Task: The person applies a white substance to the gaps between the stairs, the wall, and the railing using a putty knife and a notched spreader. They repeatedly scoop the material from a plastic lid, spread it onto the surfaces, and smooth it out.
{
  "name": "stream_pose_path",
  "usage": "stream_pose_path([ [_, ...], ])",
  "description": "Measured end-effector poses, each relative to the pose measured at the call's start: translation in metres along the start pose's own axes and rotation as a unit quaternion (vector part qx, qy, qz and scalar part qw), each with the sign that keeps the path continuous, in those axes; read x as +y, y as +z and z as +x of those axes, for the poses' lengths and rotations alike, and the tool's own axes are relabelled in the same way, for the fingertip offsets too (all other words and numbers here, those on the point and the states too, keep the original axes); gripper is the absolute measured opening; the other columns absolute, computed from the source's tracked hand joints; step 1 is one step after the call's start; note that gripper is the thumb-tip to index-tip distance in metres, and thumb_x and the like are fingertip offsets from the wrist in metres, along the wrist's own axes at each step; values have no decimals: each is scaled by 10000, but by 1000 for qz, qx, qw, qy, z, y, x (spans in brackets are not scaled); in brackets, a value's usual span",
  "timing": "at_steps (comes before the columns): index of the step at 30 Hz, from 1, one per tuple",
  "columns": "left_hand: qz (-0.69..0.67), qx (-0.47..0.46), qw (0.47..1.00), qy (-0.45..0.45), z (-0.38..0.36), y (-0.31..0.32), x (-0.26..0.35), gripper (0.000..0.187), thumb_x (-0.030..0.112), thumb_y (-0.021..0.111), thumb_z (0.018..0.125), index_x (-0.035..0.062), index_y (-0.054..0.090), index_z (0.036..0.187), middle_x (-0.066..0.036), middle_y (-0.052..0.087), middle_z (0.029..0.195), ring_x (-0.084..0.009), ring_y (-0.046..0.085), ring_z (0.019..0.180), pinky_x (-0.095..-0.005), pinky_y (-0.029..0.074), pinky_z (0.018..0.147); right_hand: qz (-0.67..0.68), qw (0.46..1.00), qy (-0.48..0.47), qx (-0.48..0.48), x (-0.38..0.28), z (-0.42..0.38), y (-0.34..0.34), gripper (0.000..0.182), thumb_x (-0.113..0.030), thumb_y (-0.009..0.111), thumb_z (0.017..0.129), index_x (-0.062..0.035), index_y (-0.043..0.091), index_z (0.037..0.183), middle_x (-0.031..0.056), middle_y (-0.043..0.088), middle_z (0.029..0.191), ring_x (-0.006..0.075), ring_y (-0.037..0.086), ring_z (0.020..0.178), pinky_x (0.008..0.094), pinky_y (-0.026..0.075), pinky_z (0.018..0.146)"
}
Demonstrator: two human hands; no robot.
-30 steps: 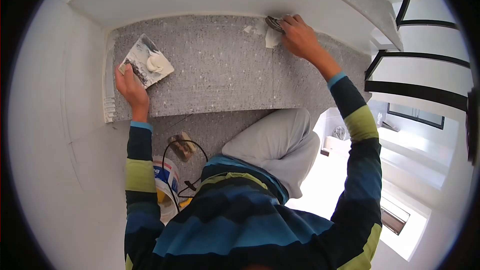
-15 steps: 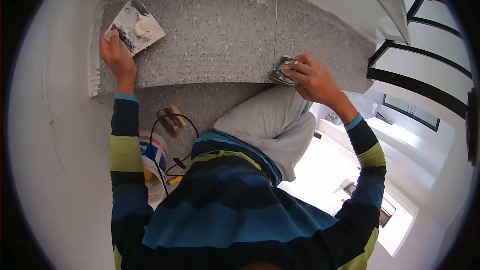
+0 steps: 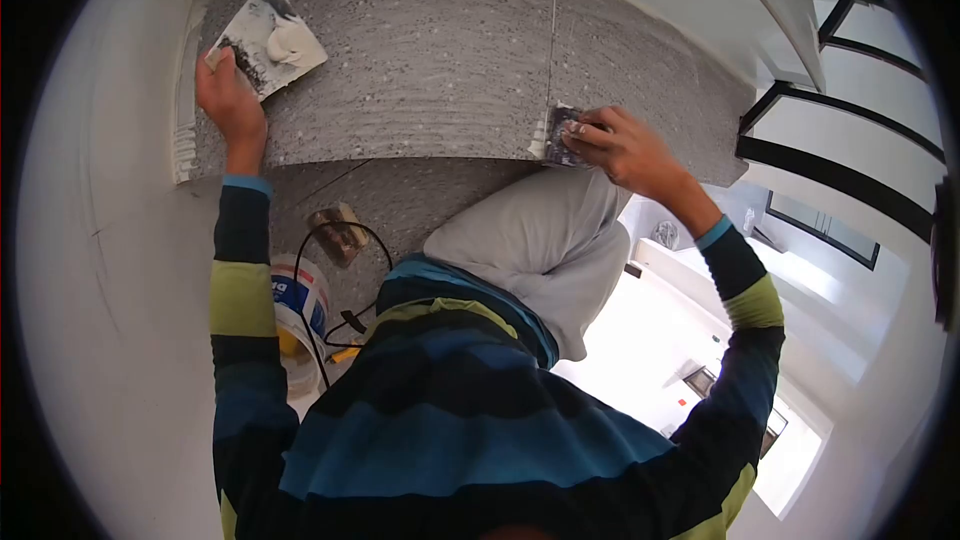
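My left hand [image 3: 235,108] grips the edge of a flat, square paste-smeared plate [image 3: 308,55] at the slab's left end. A lump of white paste [image 3: 284,42] sits on it, beside dark smudges. My right hand [image 3: 632,150] is closed on a dark, flat spreader [image 3: 565,148] flecked with white. The spreader lies against the front edge of the grey speckled stone slab [image 3: 420,70], at the lower end of its narrow joint [image 3: 552,35]. A white paste smear [image 3: 538,138] shows just left of the spreader. My fingers cover part of the tool.
Below the slab are a worn block-like object [image 3: 338,236], a white bucket [image 3: 312,290] with a blue label, and a black cable [image 3: 375,236]. A white wall [image 3: 110,190] borders the left side. Black railing bars [image 3: 840,178] and a bright drop lie at right.
The spreader has turned and moved slightly, and white paste now shows beside it at the joint's lower end. My left hand still holds the plate; the whole view has shifted a little.
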State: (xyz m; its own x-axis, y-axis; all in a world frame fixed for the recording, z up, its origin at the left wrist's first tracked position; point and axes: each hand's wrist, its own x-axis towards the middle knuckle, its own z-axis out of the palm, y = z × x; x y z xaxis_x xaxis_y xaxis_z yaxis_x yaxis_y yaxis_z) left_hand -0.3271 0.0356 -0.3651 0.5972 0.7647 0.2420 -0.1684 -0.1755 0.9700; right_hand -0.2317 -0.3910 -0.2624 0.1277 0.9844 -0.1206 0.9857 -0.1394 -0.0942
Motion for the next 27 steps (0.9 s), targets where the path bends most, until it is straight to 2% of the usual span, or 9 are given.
stream_pose_path([
  [3,-94,19,995,-27,-2,10,7,167,137,482,878,-14,535,923,-25,545,822,-100,487,747,-240,392,679,-11,1000,8,-6,4,12,-17,376,-103,583,702,-60,611,1075,29,522,1031,221,515,981,307,486,798],
  [7,-45,-3,999,-3,-3,1,4,165,136,487,875,-13,534,927,-26,545,825,-93,486,748,-234,392,682,-21,1000,12,-12,4,7,4,395,-105,580,713,-74,596,1107,37,516,1083,229,520,994,314,492,794],
  [11,-80,17,996,-24,-1,8,7,160,139,493,872,-5,536,926,-17,535,814,-83,475,740,-225,385,679,-32,999,3,-21,23,12,-9,386,-118,563,743,-85,587,1127,31,505,1118,215,512,1013,319,496,796],
  [13,-103,23,994,-33,-5,11,7,158,139,493,873,-2,537,927,-13,531,809,-81,471,737,-222,382,677,-15,995,88,-35,24,17,0,375,-133,542,774,-93,577,1145,36,499,1125,206,505,1033,318,499,807],
  [15,-100,6,995,-30,-2,4,0,154,138,489,875,-1,537,924,-10,525,803,-83,468,728,-222,383,673,-48,997,45,-48,32,10,1,375,-126,530,781,-92,569,1153,26,500,1132,205,495,1058,308,498,819],
  [17,-71,14,997,-27,-3,1,1,153,139,485,878,0,535,918,-9,524,802,-85,468,725,-223,382,671,-42,998,37,-30,44,10,-3,314,-113,529,786,-104,593,1093,6,501,1065,187,509,1004,302,517,745],
  [20,-77,17,996,-34,-5,15,18,153,144,477,883,1,529,901,-9,521,797,-87,464,719,-228,380,666,-92,994,45,21,50,29,-8,316,-100,542,769,-88,598,1080,1,502,1052,188,508,1006,306,516,746],
  [23,-64,11,998,-24,-2,10,11,157,149,469,888,2,523,885,-13,516,788,-88,456,716,-237,377,665,-94,994,52,27,52,16,14,298,-99,549,761,-65,602,1052,6,511,1039,191,510,999,311,513,743],
  [27,-15,-10,1000,13,-2,5,8,157,149,465,890,2,519,874,-12,509,775,-90,448,719,-244,375,668,-101,991,87,-18,55,12,-19,306,-73,585,724,-60,606,1029,20,523,1015,202,516,982,319,513,728],
])
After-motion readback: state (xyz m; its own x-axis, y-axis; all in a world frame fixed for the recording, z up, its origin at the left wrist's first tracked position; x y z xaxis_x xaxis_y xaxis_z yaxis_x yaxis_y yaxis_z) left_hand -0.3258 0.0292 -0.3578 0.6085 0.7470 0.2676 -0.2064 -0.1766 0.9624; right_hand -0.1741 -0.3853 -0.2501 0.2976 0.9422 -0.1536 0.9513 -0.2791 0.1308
